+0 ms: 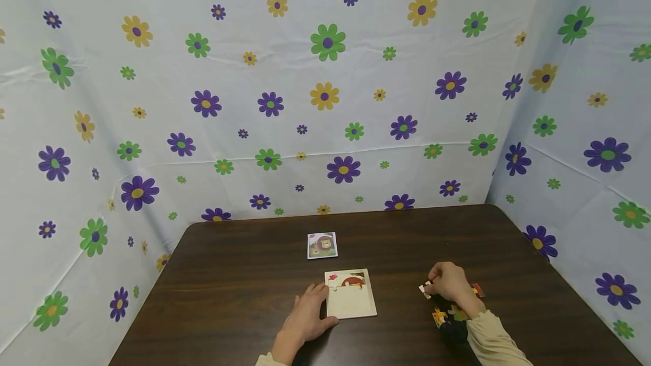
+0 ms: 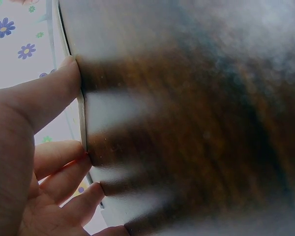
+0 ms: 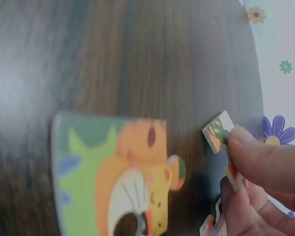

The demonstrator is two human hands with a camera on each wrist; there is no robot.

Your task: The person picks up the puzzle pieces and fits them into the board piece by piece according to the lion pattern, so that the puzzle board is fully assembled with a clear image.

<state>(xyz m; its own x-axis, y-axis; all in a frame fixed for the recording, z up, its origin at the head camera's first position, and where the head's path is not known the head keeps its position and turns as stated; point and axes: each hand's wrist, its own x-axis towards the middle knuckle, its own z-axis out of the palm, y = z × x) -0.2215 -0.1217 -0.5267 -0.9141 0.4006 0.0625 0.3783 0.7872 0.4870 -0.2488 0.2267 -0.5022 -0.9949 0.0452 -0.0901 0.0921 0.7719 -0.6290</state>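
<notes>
A square pale wooden puzzle tray (image 1: 351, 304) lies on the table, with joined picture pieces (image 1: 352, 281) along its far side. My left hand (image 1: 307, 315) rests at its left side, thumb near the front corner and fingers along the edge; in the left wrist view the fingertips meet the tray's thin edge (image 2: 82, 115). To the right, my right hand (image 1: 451, 281) pinches a small jigsaw piece (image 3: 217, 132) between thumb and fingers, low over the table. Under and around that hand lie loose pieces, among them one with an orange and yellow animal (image 3: 105, 177).
A small picture card of a lion (image 1: 322, 245) lies behind the tray. Loose pieces (image 1: 439, 317) sit near my right wrist, another (image 1: 477, 290) beyond it. The dark wooden table (image 1: 234, 275) is bordered by a flower-print cloth (image 1: 285, 185) at the back and sides.
</notes>
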